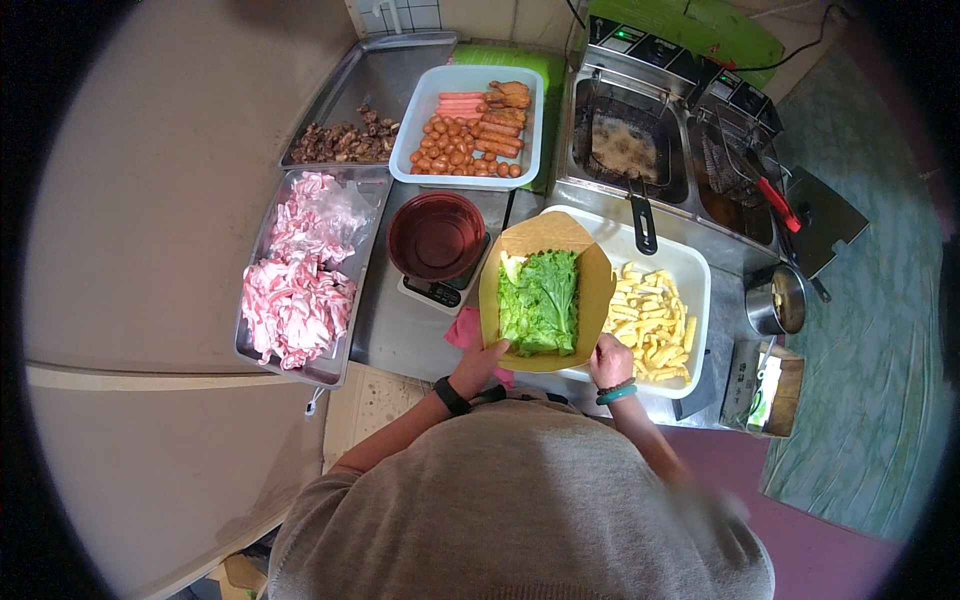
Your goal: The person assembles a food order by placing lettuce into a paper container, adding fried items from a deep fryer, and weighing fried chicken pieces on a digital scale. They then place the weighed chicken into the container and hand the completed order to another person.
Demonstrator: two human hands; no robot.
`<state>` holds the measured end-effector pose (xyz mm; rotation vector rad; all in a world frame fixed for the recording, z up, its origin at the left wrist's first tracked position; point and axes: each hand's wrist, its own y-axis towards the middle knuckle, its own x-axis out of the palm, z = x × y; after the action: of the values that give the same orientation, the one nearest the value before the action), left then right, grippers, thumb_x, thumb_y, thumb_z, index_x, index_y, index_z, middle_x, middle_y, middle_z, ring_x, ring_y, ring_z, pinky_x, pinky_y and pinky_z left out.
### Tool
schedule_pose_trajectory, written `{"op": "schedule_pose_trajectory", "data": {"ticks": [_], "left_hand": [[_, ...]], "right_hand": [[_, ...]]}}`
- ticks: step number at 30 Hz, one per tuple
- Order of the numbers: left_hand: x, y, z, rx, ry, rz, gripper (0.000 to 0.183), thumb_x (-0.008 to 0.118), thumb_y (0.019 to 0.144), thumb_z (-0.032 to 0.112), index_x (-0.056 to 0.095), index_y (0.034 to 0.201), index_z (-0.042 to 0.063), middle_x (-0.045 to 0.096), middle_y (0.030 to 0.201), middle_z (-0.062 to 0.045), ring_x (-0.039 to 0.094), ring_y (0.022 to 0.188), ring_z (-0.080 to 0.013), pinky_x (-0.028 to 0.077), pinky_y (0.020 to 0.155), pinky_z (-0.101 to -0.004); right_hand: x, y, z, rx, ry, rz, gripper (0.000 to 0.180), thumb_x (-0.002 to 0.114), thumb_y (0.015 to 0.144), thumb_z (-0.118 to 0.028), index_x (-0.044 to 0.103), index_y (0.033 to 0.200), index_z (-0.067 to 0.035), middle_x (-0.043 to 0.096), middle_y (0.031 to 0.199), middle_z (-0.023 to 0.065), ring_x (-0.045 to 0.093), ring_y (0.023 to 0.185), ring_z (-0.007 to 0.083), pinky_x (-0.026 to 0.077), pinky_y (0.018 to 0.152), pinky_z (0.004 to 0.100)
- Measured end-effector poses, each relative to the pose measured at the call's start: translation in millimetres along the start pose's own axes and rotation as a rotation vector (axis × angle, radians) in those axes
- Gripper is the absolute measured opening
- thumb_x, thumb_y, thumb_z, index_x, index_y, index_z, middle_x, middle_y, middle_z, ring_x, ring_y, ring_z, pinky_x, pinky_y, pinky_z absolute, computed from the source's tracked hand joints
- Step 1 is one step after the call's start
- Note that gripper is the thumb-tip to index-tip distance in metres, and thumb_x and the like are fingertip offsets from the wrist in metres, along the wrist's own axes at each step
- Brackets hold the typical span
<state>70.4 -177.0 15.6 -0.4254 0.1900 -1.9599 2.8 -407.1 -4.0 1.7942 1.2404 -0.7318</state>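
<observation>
Both my hands hold up a brown kraft-paper food box (491, 300) with green lettuce leaves (551, 300) lying inside. My left hand (478, 367) grips its near left corner, thumb over the edge, and my right hand (611, 360) grips the near right corner. Beneath and right of the box is a white tray (703, 300) of crinkle-cut fries (656, 322). A dark red bowl (436, 234) stands on a digital kitchen scale (442, 295) to the left. Part of a pink cloth (463, 328) shows by my left hand.
Raw sliced meat (300, 300) fills a metal tray at left; cooked meat pieces (345, 142) lie in another behind. A pale tray (403, 124) holds sausages and fried chicken. At right, a double deep fryer (686, 161) has a bubbling basket, near red-handled tongs (778, 204) and a steel pot (757, 307).
</observation>
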Motion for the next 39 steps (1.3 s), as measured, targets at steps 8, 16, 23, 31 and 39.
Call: {"op": "schedule_pose_trajectory", "data": {"ticks": [8,16,23,31,39], "left_hand": [[1.2,0.4,2.5,0.044,-0.012,-0.013,0.029,0.045,0.082,0.009,0.043,0.109,-0.002,0.051,0.097,-0.005,0.048,0.087,-0.0144,0.041,0.076,-0.0278],[-0.6,0.5,1.9,0.018,0.0,-0.014,0.029,0.046,0.083,0.011,0.044,0.108,-0.002,0.051,0.096,-0.006,0.049,0.087,-0.0144,0.041,0.075,-0.0277],[0.4,-0.3,2.4,0.059,0.033,0.029,0.026,0.046,0.083,0.012,0.047,0.104,-0.002,0.052,0.091,-0.005,0.05,0.082,-0.0138,0.042,0.072,-0.0277],[2.0,-1.1,7.6,0.082,0.05,0.025,0.026,0.047,0.082,0.013,0.048,0.102,-0.002,0.053,0.09,-0.005,0.05,0.081,-0.0138,0.042,0.07,-0.0277],[-0.2,0.0,4.7,0.049,0.03,-0.007,0.026,0.046,0.083,0.013,0.048,0.103,-0.003,0.053,0.091,-0.005,0.05,0.082,-0.0137,0.042,0.071,-0.0278]], "right_hand": [[-0.2,-0.4,0.2,-0.01,-0.012,0.006,0.006,0.056,0.073,-0.008,0.056,0.075,-0.003,0.056,0.066,0.0138,0.055,0.058,0.0295,0.045,0.052,0.0361],[1.3,0.2,-0.8,-0.018,0.013,0.037,0.005,0.055,0.069,-0.007,0.054,0.072,-0.003,0.053,0.063,0.0145,0.054,0.056,0.0309,0.043,0.051,0.0372],[3.4,-0.1,1.0,-0.026,0.021,0.049,0.004,0.055,0.07,-0.006,0.054,0.072,-0.003,0.053,0.063,0.0141,0.054,0.056,0.0299,0.044,0.051,0.0364],[1.6,-0.7,0.6,-0.004,-0.01,0.028,0.007,0.056,0.072,-0.009,0.057,0.076,-0.003,0.057,0.067,0.0133,0.056,0.058,0.0286,0.046,0.052,0.0349],[1.6,-1.0,0.7,-0.012,0.001,0.044,0.007,0.057,0.073,-0.009,0.058,0.076,-0.003,0.057,0.068,0.0133,0.056,0.058,0.0282,0.046,0.052,0.0345]]}}
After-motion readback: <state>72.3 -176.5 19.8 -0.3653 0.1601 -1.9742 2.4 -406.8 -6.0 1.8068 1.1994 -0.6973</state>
